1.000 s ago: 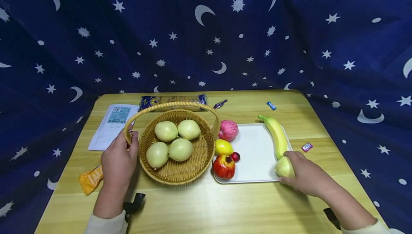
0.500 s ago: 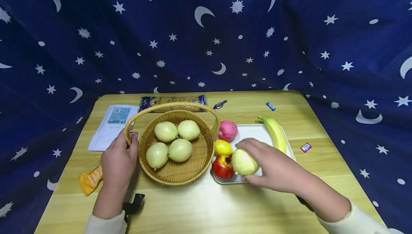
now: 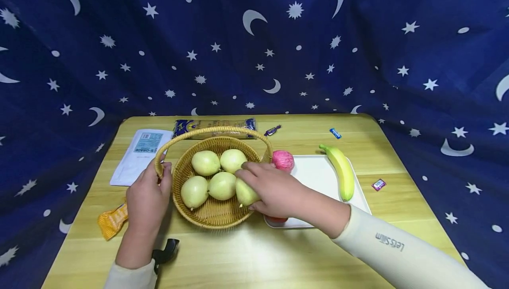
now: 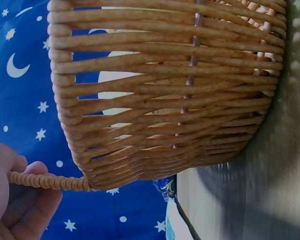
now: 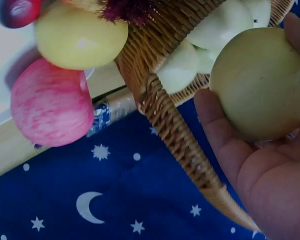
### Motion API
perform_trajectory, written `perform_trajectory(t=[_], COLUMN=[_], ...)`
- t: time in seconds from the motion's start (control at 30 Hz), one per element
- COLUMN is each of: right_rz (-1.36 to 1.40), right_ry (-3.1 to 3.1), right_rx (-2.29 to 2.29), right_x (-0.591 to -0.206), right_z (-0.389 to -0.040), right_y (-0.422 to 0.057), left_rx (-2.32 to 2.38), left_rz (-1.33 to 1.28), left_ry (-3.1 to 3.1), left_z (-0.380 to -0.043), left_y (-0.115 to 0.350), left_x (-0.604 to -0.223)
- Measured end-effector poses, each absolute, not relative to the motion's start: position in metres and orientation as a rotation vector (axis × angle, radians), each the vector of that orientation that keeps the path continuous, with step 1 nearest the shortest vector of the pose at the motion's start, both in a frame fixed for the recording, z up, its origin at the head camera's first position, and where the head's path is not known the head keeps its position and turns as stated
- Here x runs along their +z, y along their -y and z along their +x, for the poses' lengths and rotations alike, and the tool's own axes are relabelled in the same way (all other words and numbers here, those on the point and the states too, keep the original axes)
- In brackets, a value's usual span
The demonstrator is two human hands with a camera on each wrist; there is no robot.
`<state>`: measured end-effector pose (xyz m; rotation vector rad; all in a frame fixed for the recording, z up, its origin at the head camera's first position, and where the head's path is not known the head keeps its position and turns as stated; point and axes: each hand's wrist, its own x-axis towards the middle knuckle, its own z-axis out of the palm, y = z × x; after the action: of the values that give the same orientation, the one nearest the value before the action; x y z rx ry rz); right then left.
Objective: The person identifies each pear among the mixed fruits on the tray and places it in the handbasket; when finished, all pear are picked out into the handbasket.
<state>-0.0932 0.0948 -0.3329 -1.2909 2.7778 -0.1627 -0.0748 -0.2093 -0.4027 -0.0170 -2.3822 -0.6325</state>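
My left hand (image 3: 148, 200) grips the handle (image 3: 210, 129) of a round wicker basket (image 3: 207, 223), which stands on the table. Fingers and thumb wrap that handle in the left wrist view too, beside the woven wall (image 4: 165, 115). Several pale green pears (image 3: 222, 185) lie inside. Over the basket's right side, my right hand (image 3: 280, 191) holds another pear (image 3: 245, 193) between thumb and fingers. This pear (image 5: 262, 82) fills the right of the right wrist view, with the basket's pears behind it. In the head view my right forearm hides part of the tray.
Right of the basket, a white tray (image 3: 312, 174) bears a banana (image 3: 343, 174). A pink apple (image 3: 283, 161), a lemon (image 5: 80, 37) and a red fruit (image 5: 21, 11) are close by. Around lie a white packet (image 3: 137, 161), an orange wrapper (image 3: 113, 222), a long package (image 3: 184, 126) and small candies (image 3: 378, 184).
My right hand has carried the pear from the tray's right front corner leftward, past the red and yellow fruits, to over the basket. My left hand has stayed on the handle.
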Motion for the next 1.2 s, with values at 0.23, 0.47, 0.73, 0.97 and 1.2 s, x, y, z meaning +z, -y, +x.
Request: perform_trajectory(t=[0.23, 0.47, 0.73, 0.97, 1.2], right_rz=[-1.285, -1.218, -1.101, -1.060, -0.978], right_ry=[-2.751, -2.705, -2.614, -2.570, -2.538], right_rx=[0.004, 0.179, 0.351, 0.443, 0.428], right_x=[-0.341, -0.351, -0.356, -0.354, -0.353], right_z=[-0.101, -0.107, -0.117, -0.121, -0.122], right_y=[-0.078, -0.068, -0.056, -0.050, -0.045], left_rx=[-0.640, -0.647, -0.655, -0.667, -0.667], left_rz=[-0.015, -0.004, 0.044, 0.054, 0.054], left_ry=[2.379, 2.384, 2.418, 2.426, 2.427], left_z=[-0.075, -0.075, -0.073, -0.072, -0.071], left_y=[0.207, 0.207, 0.205, 0.204, 0.203], left_x=[-0.402, -0.402, -0.400, -0.399, -0.398])
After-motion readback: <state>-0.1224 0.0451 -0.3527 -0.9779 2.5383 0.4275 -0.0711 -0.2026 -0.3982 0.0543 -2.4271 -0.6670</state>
